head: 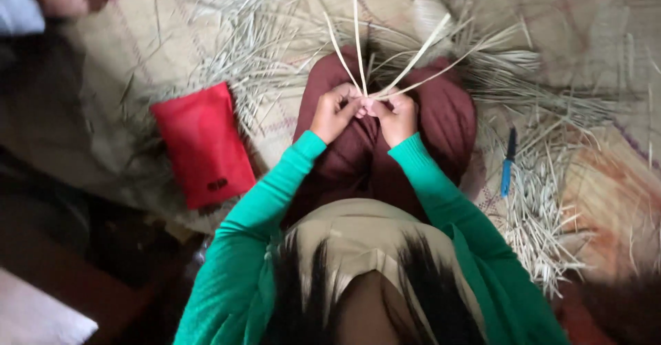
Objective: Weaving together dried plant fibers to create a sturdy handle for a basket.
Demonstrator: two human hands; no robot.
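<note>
Pale dried leaf strips [385, 63] fan upward from the point where both hands meet, over the lap of a person seated in a maroon skirt [447, 118]. Left hand [335, 113] and right hand [392, 116], both in green sleeves, pinch the strips' crossing ends with fingers curled closed, fingertips touching each other. More loose strips [544, 207] lie scattered on the woven mat [138, 49]. A flat red pouch [203, 145] rests to the left, a blue-handled knife [507, 166] to the right.
</note>
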